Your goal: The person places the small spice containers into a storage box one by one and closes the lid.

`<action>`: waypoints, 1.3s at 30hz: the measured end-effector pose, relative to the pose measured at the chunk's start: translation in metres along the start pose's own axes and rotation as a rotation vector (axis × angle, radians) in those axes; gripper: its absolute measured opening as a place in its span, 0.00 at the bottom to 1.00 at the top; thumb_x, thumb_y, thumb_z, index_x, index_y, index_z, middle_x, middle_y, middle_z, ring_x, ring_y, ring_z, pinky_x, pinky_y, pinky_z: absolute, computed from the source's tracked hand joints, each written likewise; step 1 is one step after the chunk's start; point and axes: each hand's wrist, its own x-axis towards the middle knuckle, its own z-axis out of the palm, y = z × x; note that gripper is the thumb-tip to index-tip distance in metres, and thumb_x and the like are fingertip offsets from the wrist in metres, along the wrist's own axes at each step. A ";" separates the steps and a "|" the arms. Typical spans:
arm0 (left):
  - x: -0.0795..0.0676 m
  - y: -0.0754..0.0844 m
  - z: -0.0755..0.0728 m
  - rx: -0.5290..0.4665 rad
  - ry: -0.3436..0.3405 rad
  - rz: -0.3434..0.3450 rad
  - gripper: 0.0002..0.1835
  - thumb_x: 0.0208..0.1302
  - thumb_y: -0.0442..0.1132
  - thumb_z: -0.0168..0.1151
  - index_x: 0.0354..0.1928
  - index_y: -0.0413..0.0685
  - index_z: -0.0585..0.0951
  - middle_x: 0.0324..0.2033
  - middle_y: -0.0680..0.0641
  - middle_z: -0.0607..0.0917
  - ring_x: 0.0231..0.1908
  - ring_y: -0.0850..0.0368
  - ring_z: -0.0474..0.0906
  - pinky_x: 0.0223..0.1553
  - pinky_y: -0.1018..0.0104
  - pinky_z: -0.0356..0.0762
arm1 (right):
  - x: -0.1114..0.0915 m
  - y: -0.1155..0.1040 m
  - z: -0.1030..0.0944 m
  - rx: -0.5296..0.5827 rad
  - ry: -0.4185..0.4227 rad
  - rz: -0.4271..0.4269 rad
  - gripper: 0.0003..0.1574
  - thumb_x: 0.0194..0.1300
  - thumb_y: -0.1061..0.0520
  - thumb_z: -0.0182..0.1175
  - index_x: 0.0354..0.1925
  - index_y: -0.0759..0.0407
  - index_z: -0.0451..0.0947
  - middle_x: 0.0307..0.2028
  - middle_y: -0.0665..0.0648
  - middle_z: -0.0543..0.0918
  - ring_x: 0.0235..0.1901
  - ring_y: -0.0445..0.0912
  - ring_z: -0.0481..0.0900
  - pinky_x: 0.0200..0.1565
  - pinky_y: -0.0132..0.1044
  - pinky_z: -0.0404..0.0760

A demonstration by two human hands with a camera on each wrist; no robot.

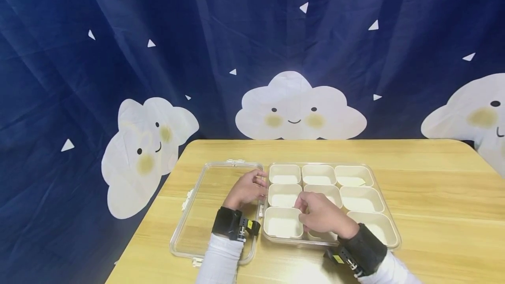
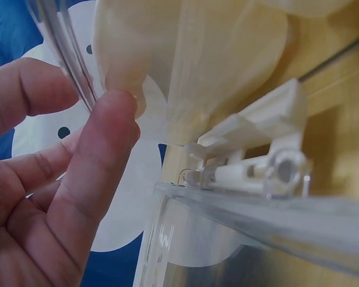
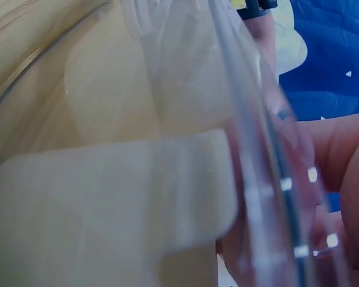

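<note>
A clear plastic storage box (image 1: 300, 243) holds rows of cream rectangular containers (image 1: 282, 222). My right hand (image 1: 321, 214) reaches over its front row, fingers curled, and pinches at the rim between the front-left and front-middle containers; which of the two walls it grips is partly hidden. In the right wrist view, those fingers (image 3: 341, 155) show beyond the clear wall, close to a cream container (image 3: 107, 203). My left hand (image 1: 246, 187) is at the box's left side, fingers loosely bent. Its thumb (image 2: 107, 137) and forefinger touch or nearly touch the clear rim.
Left of the box lies a clear lid (image 1: 189, 214) with white latches (image 1: 187, 199), partly under my left forearm. A small yellowish piece (image 1: 358, 182) is in the back-right container. Behind the wooden table (image 1: 442, 205) hangs a dark blue curtain (image 1: 276, 25) with clouds.
</note>
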 end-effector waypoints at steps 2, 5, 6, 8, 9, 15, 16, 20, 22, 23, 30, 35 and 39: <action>0.000 0.001 0.000 0.005 0.003 0.000 0.27 0.52 0.26 0.65 0.58 0.39 0.74 0.39 0.42 0.80 0.29 0.50 0.82 0.34 0.58 0.83 | 0.000 0.000 0.000 -0.003 0.005 0.000 0.12 0.51 0.73 0.54 0.37 0.64 0.73 0.26 0.53 0.75 0.16 0.42 0.78 0.17 0.31 0.68; 0.000 0.001 0.000 0.016 0.004 -0.001 0.27 0.52 0.26 0.65 0.58 0.39 0.74 0.39 0.42 0.80 0.29 0.51 0.82 0.34 0.57 0.83 | 0.000 0.000 0.001 -0.009 0.012 0.000 0.12 0.52 0.73 0.55 0.36 0.64 0.73 0.26 0.53 0.75 0.15 0.42 0.78 0.17 0.31 0.69; 0.000 0.001 0.000 0.018 0.004 -0.001 0.27 0.53 0.26 0.65 0.58 0.39 0.74 0.39 0.42 0.80 0.29 0.50 0.82 0.34 0.57 0.83 | 0.000 0.000 0.001 -0.012 0.016 0.003 0.11 0.52 0.73 0.55 0.36 0.64 0.73 0.26 0.53 0.75 0.15 0.41 0.78 0.17 0.31 0.69; 0.000 0.001 0.000 0.021 0.003 -0.003 0.27 0.53 0.27 0.65 0.58 0.39 0.74 0.39 0.42 0.80 0.29 0.50 0.82 0.35 0.57 0.83 | 0.000 -0.001 0.002 -0.018 0.025 0.009 0.11 0.52 0.73 0.56 0.36 0.64 0.73 0.25 0.53 0.75 0.15 0.41 0.77 0.16 0.32 0.69; 0.000 0.001 0.000 0.023 0.002 -0.003 0.27 0.53 0.27 0.65 0.58 0.39 0.74 0.39 0.42 0.80 0.29 0.50 0.82 0.35 0.57 0.83 | 0.000 -0.001 0.002 -0.022 0.028 0.012 0.11 0.52 0.73 0.56 0.35 0.64 0.73 0.25 0.53 0.75 0.15 0.41 0.77 0.16 0.32 0.69; -0.001 0.000 0.000 0.025 0.003 0.001 0.28 0.53 0.27 0.65 0.58 0.39 0.74 0.39 0.42 0.80 0.29 0.50 0.82 0.35 0.56 0.83 | 0.001 0.000 0.002 -0.059 0.044 0.019 0.09 0.53 0.72 0.57 0.34 0.63 0.74 0.25 0.51 0.75 0.14 0.40 0.77 0.16 0.31 0.69; -0.001 0.000 -0.001 0.024 0.003 0.001 0.28 0.52 0.26 0.65 0.58 0.39 0.74 0.39 0.42 0.80 0.29 0.50 0.82 0.35 0.56 0.83 | 0.001 0.000 0.003 -0.069 0.048 0.018 0.08 0.54 0.71 0.57 0.34 0.63 0.74 0.25 0.51 0.75 0.14 0.40 0.76 0.17 0.31 0.69; 0.000 -0.001 -0.001 0.025 0.004 0.004 0.28 0.52 0.27 0.66 0.58 0.39 0.74 0.39 0.42 0.80 0.29 0.50 0.82 0.35 0.56 0.83 | 0.002 0.001 0.004 -0.092 0.063 0.018 0.05 0.55 0.69 0.58 0.33 0.62 0.76 0.23 0.50 0.76 0.14 0.39 0.75 0.16 0.32 0.69; 0.000 -0.001 -0.001 0.028 0.002 0.005 0.28 0.53 0.27 0.66 0.58 0.40 0.74 0.39 0.42 0.80 0.29 0.50 0.82 0.35 0.57 0.83 | 0.002 0.001 0.004 -0.098 0.069 0.019 0.05 0.56 0.68 0.58 0.32 0.62 0.76 0.23 0.50 0.76 0.14 0.40 0.75 0.16 0.32 0.69; 0.000 -0.001 -0.001 0.029 0.001 0.006 0.28 0.53 0.27 0.66 0.58 0.40 0.74 0.39 0.42 0.80 0.29 0.50 0.82 0.35 0.57 0.83 | 0.002 0.001 0.004 -0.099 0.070 0.019 0.05 0.56 0.68 0.58 0.32 0.62 0.77 0.23 0.50 0.75 0.14 0.40 0.75 0.16 0.32 0.69; -0.001 0.000 -0.001 0.041 0.002 0.005 0.27 0.53 0.28 0.65 0.58 0.39 0.74 0.39 0.42 0.80 0.28 0.51 0.82 0.33 0.59 0.82 | 0.002 0.000 0.003 -0.116 0.080 0.002 0.05 0.56 0.68 0.58 0.33 0.61 0.77 0.24 0.48 0.75 0.15 0.39 0.75 0.18 0.33 0.70; -0.002 0.002 -0.001 0.046 0.005 0.002 0.27 0.53 0.28 0.65 0.58 0.39 0.74 0.39 0.43 0.80 0.28 0.51 0.83 0.33 0.60 0.82 | 0.002 0.000 0.000 -0.130 0.089 -0.027 0.05 0.57 0.67 0.58 0.33 0.60 0.77 0.23 0.46 0.75 0.15 0.39 0.73 0.20 0.32 0.69; -0.002 0.002 -0.001 0.056 0.008 0.004 0.27 0.53 0.28 0.66 0.58 0.39 0.74 0.40 0.43 0.80 0.28 0.50 0.83 0.33 0.59 0.83 | 0.001 0.000 -0.002 -0.139 0.112 -0.061 0.04 0.58 0.65 0.60 0.35 0.60 0.77 0.25 0.46 0.74 0.19 0.39 0.69 0.24 0.32 0.69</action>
